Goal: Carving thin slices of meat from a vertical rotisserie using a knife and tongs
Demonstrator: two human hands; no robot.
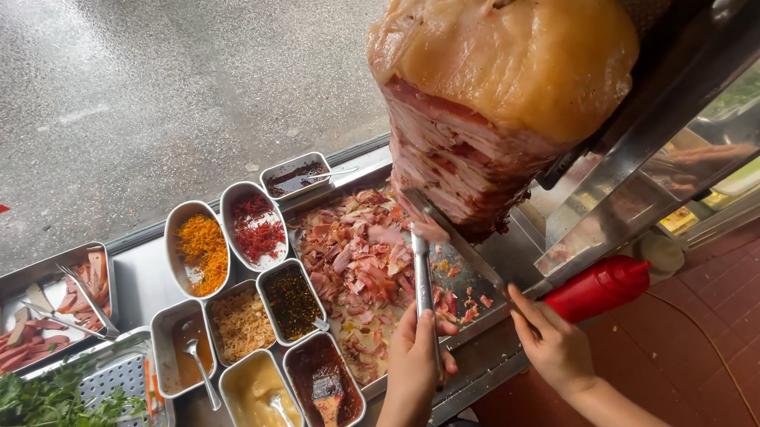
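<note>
Big meat cone (494, 89) hangs over the catch tray (374, 265) so shavings drop in; right hand (552, 347) clamps the long knife (462, 244) against its base, left hand (416, 361) clamps tongs (423, 271) (tips at the cut edge).

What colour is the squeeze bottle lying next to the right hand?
Red all over, cap included. The bottle shows best in the head view, beside the right hand.

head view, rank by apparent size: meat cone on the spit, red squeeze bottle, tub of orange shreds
1. meat cone, by far the largest, though nearest the camera
2. red squeeze bottle
3. tub of orange shreds, close to the bottle; unsure.
</note>
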